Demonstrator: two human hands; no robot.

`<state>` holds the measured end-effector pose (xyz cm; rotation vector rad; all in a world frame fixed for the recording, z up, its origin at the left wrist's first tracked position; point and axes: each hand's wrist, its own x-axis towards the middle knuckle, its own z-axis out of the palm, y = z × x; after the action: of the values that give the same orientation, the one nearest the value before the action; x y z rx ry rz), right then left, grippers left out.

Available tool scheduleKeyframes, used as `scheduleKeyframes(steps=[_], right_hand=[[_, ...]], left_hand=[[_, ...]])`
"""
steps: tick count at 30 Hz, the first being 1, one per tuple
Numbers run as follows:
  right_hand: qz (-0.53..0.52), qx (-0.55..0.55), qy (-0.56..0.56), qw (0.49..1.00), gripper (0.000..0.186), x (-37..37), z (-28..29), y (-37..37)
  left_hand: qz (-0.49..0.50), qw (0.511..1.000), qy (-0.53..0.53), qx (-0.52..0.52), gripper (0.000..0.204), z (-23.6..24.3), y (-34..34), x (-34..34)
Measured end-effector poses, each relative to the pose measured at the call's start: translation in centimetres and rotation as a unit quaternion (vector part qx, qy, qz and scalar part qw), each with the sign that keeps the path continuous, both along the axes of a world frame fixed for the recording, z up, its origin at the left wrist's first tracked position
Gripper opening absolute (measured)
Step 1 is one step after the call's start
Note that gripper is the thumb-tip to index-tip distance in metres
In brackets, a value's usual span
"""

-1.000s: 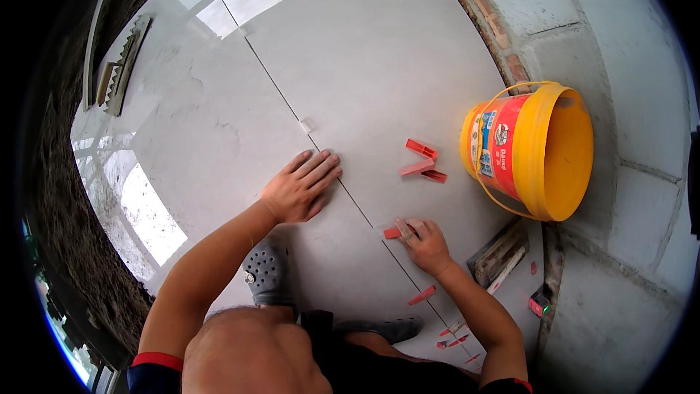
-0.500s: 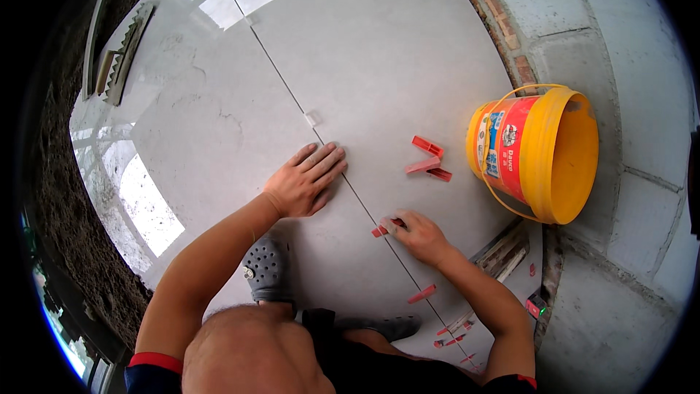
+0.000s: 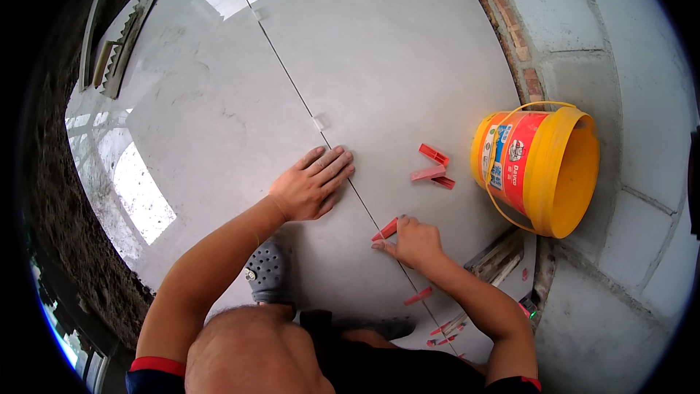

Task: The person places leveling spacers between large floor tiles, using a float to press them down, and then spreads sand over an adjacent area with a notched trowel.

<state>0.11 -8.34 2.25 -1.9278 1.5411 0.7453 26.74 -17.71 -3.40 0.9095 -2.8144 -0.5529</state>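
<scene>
My left hand (image 3: 313, 184) lies flat with fingers outstretched on the pale grey tile (image 3: 219, 146), its fingertips reaching across the dark joint between two tiles. To the right and nearer, my right hand (image 3: 418, 242) is closed at a red tile-levelling wedge (image 3: 386, 230) that sits slantwise over the joint. Thumb and curled fingers grip about the wedge's right end; the exact contact is partly hidden. Nearer along the same joint is another red wedge (image 3: 418, 296). A few loose red wedges (image 3: 433, 165) lie on the tile beyond my right hand. White clips (image 3: 319, 122) stick up from the joint farther off.
A yellow bucket (image 3: 539, 168) lies tipped on its side at the right, beside the grey block wall (image 3: 634, 226). A notched trowel (image 3: 125, 47) rests at the far left, near dark rough ground (image 3: 95, 208). My grey clog (image 3: 268, 271) stands on the tile below my left hand.
My right hand has shifted slightly down and right and turned, so more of the red wedge shows beside its fingers. My left hand stays flat in place. The view has shifted slightly.
</scene>
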Motion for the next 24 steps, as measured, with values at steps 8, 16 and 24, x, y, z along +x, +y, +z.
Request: scheduleKeyframes(steps=[8, 16, 24], right_hand=[[-0.012, -0.001, -0.054, 0.998, 0.061, 0.0, -1.5, 0.2], [-0.034, 0.024, -0.070, 0.997, 0.058, -0.6, -1.6, 0.6], [-0.041, 0.074, -0.054, 0.995, 0.048, 0.1, -0.2, -1.6]], left_hand=[[0.007, 1.000, 0.009, 0.009, 0.060, -0.5, 0.1, -0.2], [0.001, 0.999, 0.024, 0.023, 0.067, -1.0, -0.5, -1.4], [-0.015, 0.999, 0.007, 0.041, 0.064, -0.6, 0.0, -2.1]])
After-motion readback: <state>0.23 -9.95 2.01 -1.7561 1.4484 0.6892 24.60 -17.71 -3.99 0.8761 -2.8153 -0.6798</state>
